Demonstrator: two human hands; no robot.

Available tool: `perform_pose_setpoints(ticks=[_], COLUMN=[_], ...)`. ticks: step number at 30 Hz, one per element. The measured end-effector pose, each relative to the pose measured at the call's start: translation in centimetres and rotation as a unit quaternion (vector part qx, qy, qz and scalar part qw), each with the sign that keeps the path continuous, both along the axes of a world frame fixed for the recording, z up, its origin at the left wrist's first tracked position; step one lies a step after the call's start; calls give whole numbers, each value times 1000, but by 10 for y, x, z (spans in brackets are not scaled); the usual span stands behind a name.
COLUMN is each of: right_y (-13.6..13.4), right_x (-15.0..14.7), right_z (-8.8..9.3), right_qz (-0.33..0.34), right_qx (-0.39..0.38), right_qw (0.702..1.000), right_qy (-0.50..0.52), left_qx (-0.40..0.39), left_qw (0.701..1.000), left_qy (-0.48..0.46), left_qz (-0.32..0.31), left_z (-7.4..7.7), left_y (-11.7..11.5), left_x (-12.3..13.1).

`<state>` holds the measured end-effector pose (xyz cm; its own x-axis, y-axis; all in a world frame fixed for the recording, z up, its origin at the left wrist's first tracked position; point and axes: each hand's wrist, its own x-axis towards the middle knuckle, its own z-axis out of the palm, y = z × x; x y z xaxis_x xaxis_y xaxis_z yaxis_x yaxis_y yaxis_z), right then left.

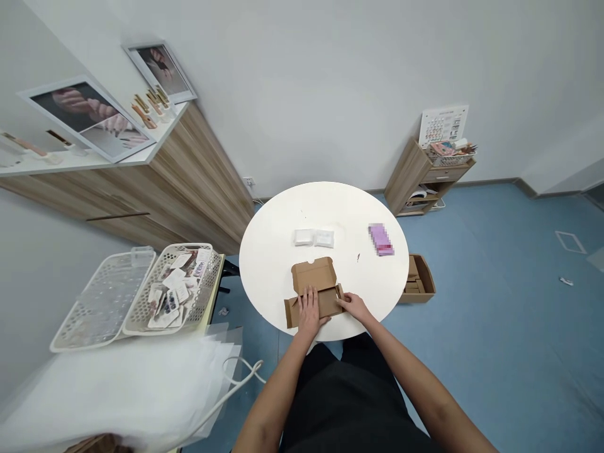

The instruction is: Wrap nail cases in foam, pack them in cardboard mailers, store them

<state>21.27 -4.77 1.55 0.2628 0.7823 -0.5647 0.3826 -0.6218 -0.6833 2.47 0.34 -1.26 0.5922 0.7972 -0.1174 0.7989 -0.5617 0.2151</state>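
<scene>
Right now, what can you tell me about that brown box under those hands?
The brown box looks like plain cardboard. It lies open and slightly skewed on the white table, near the person's side. Its far panel leans away from the person, with a small notch in its outer edge; narrow flaps show at both ends. The left fingers spread over its near part; the right fingers touch its right end.

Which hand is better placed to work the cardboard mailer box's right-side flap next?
Probably the right hand: it is at that flap, while the left hand lies spread on the box.
</scene>
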Motion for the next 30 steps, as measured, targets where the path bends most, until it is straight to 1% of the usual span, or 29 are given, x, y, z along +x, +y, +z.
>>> perform_pose_setpoints(ticks=[2,3,5,8,15,19,24,28,30], right_y=[1,3,7,16,35,38,38,37,35], right_x=[-8,-11,-18,-22,-14,-10,-9,-5,-1], right_z=[3,3,3,3,12,12,7,7,10], right_qz=[16,22,27,34,79,82,103,107,108], right_qx=[4,-2,-27,-77,-139,-144,-121,-120,-105], right_qw=[1000,1000,996,983,965,958,946,946,945], right_qy=[3,-14,-77,-164,-209,-233,-282,-282,-290], left_qx=[2,3,5,9,-2,-7,-7,-10,-8], left_qw=[1000,1000,1000,1000,1000,1000,1000,1000,1000], left_qy=[1,-2,-10,-17,-11,-17,-18,-21,-25], left_qz=[4,5,8,11,24,18,18,11,3], left_z=[-1,-2,-4,-8,-10,-10,-10,-9,-8], left_y=[-1,-2,-3,-6,-2,2,3,7,9], left_x=[1,1,2,2,8,13,21,28,30])
